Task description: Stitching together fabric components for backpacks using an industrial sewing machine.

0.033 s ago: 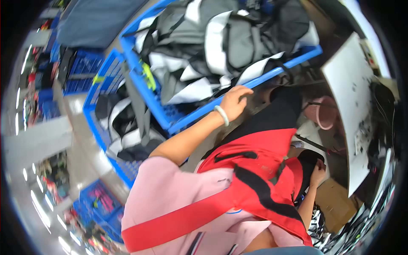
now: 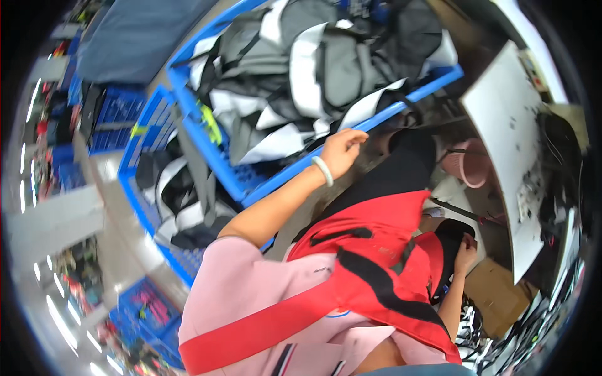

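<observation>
My left hand (image 2: 342,155), with a pale bracelet at the wrist, is at the near rim of a large blue plastic crate (image 2: 285,168). Its fingers bend against the rim and the thumb stands a little apart. Grey, black and white backpacks (image 2: 343,69) heap up inside that crate. Lower right, my right hand (image 2: 465,254) rests beside my black-trousered knee (image 2: 453,235). Its fingers look bent, but they are small and blurred, and I see nothing in them.
A second blue crate (image 2: 128,178) with grey and black bag parts stands at the left. At the right are a pink basket (image 2: 461,164), a tilted white board (image 2: 501,125), a cardboard box (image 2: 495,294) and piled dark and white strips (image 2: 533,326).
The whole view has shifted and turned slightly, with the crate and board a little farther left. My left hand stays at the crate's rim and my right hand by the knee.
</observation>
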The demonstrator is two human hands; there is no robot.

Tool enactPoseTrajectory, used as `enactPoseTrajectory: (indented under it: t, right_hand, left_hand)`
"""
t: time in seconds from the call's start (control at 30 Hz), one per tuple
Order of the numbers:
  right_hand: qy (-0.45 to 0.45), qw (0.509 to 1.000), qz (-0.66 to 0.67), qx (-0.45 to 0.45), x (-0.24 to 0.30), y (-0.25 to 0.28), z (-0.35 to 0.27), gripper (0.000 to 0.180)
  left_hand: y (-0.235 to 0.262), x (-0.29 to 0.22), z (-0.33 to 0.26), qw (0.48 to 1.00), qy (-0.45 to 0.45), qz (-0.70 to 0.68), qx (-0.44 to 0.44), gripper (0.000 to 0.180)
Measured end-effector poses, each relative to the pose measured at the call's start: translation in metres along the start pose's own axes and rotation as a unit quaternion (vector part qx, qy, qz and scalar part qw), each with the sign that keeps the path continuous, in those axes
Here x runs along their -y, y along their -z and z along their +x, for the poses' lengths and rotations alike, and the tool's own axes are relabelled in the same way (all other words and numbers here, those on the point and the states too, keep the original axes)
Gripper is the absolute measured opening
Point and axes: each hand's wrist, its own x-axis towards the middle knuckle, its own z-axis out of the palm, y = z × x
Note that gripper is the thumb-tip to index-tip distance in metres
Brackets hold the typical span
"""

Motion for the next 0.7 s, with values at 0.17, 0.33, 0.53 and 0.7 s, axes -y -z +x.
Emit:
enactPoseTrajectory:
  t: [0.17,0.33,0.53,0.7]
  right_hand:
    - [0.002,0.999,0.0,-0.051,0.022,0.0,-0.01,0.015]
    - [-0.062,0.996,-0.023,-0.058,0.035,-0.005,-0.001,0.015]
    - [-0.083,0.99,0.05,-0.098,0.03,-0.009,0.0,0.014]
    - [-0.098,0.991,0.001,-0.088,0.021,-0.006,-0.001,0.014]
  left_hand:
    - [-0.035,-0.025,0.108,0.977,0.014,-0.198,0.08,0.025]
    - [-0.093,-0.044,0.239,0.958,0.074,-0.273,0.037,0.017]
    - [-0.158,-0.012,0.349,0.975,-0.096,0.123,-0.155,0.04]
    - [-0.162,-0.005,0.367,0.986,0.109,0.012,-0.127,0.037]
